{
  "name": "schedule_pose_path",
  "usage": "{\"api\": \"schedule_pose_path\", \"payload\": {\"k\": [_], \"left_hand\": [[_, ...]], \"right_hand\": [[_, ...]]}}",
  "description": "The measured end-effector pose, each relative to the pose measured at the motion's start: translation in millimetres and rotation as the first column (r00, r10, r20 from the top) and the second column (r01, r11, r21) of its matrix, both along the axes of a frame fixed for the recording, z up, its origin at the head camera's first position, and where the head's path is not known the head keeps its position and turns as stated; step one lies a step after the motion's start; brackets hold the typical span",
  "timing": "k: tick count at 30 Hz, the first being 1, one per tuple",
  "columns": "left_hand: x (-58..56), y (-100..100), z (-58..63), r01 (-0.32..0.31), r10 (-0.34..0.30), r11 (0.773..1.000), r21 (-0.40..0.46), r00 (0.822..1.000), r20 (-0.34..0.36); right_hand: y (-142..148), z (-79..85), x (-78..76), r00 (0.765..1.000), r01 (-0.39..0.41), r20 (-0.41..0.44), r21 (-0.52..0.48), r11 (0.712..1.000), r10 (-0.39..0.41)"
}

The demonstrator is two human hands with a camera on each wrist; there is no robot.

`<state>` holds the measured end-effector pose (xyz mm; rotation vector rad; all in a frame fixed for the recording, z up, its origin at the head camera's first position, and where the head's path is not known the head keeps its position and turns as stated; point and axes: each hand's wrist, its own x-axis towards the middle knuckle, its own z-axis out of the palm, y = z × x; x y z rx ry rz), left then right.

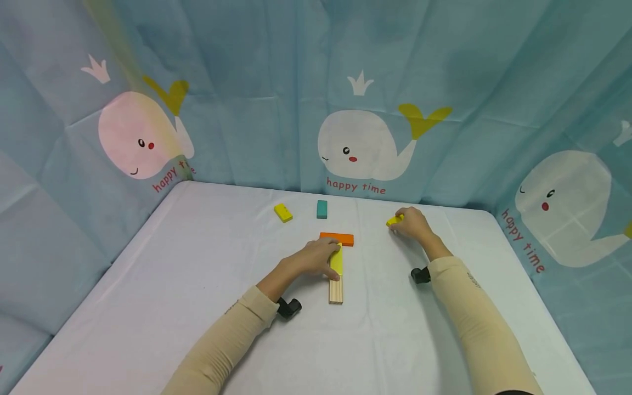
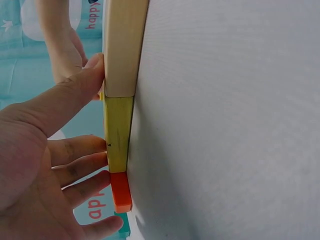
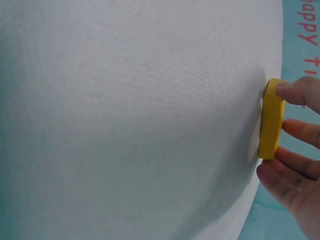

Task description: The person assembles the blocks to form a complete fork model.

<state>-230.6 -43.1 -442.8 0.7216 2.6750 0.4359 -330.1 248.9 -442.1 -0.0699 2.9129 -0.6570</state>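
On the white table lies a T-like row: an orange block [image 1: 345,240] across the far end, a yellow block [image 1: 337,262] running toward the person, then a plain wooden block [image 1: 336,293]. My left hand [image 1: 315,257] rests along this row's left side. In the left wrist view its thumb touches the wooden block [image 2: 120,55], and its fairly straight fingers lie against the yellow block [image 2: 118,135] and near the orange one. My right hand [image 1: 415,225], farther right, pinches another yellow block [image 3: 271,120] by its ends between thumb and fingers, at the table surface.
A loose yellow block [image 1: 283,212] and a teal block [image 1: 322,209] lie toward the table's back edge. Blue curtain [image 1: 276,137] with whale prints encloses the back and sides. A black wrist camera [image 1: 289,308] sits under the left sleeve, another [image 1: 419,275] under the right.
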Motion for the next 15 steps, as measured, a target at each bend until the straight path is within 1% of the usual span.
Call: {"api": "schedule_pose_path", "payload": {"k": [15], "left_hand": [[-0.7, 0.6, -1.2, -0.004, 0.004, 1.000, 0.002, 1.000, 0.003]], "right_hand": [[-1.9, -0.3, -3.3, 1.000, -0.024, -0.004, -0.001, 1.000, 0.024]]}}
